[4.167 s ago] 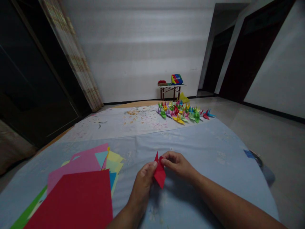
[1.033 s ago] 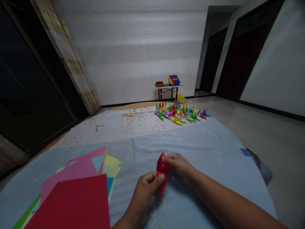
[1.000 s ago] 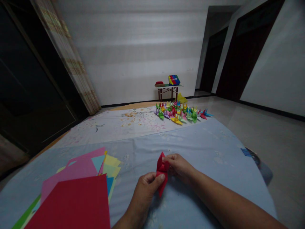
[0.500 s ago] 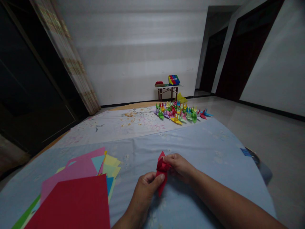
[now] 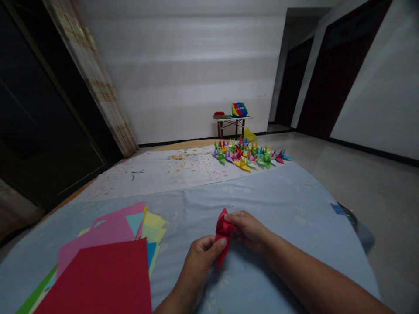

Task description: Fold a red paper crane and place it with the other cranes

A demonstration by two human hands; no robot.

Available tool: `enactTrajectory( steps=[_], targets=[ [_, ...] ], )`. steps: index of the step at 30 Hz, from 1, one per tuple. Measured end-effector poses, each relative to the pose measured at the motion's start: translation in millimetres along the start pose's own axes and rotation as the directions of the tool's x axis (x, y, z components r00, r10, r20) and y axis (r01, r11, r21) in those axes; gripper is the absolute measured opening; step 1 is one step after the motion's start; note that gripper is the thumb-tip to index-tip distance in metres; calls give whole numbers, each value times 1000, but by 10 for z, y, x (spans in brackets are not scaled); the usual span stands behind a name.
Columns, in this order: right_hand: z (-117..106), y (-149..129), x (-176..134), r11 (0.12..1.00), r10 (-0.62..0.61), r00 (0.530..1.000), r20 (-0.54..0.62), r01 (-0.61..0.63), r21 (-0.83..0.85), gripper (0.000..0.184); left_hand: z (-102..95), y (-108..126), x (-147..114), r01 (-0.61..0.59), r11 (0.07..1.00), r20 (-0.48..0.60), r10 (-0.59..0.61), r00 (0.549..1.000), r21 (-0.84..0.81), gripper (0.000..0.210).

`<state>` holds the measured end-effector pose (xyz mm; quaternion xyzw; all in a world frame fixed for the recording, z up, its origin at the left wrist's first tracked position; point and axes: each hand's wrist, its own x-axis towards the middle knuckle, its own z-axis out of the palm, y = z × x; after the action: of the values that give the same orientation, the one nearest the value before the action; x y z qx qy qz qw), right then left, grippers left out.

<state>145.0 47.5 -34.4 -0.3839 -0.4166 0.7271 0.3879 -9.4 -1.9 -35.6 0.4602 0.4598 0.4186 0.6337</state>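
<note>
A folded red paper piece (image 5: 221, 248), narrow with pointed ends, is held between my two hands just over the light blue cloth. My left hand (image 5: 204, 257) pinches its lower part, the thumb lying on top. At its upper right side, my right hand (image 5: 245, 226) grips it with thumb and fingers. Some of the fingertips are hidden behind the paper and the hands. To the left lies a stack of coloured paper with a large red sheet (image 5: 104, 279) on top; pink paper (image 5: 94, 237) and yellow, blue and green sheets show around it.
Many-coloured folded paper cranes (image 5: 242, 155) stand grouped at the table's far right. A white flowered cloth (image 5: 157, 168) covers the far part, a light blue cloth (image 5: 284, 200) the near part. Beyond the table, a small stand (image 5: 229, 120) carries a colourful box (image 5: 239, 110).
Almost nothing differs. The view has shifted very slightly, and both hands keep the same grip on the folded red paper.
</note>
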Motion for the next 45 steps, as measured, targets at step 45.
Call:
enactTrajectory(
  steps=[45],
  targets=[
    [-189, -137, 127, 931, -270, 932, -243, 188, -314, 35, 14, 69, 43, 22, 955, -220, -91, 971, -297, 47]
  ],
)
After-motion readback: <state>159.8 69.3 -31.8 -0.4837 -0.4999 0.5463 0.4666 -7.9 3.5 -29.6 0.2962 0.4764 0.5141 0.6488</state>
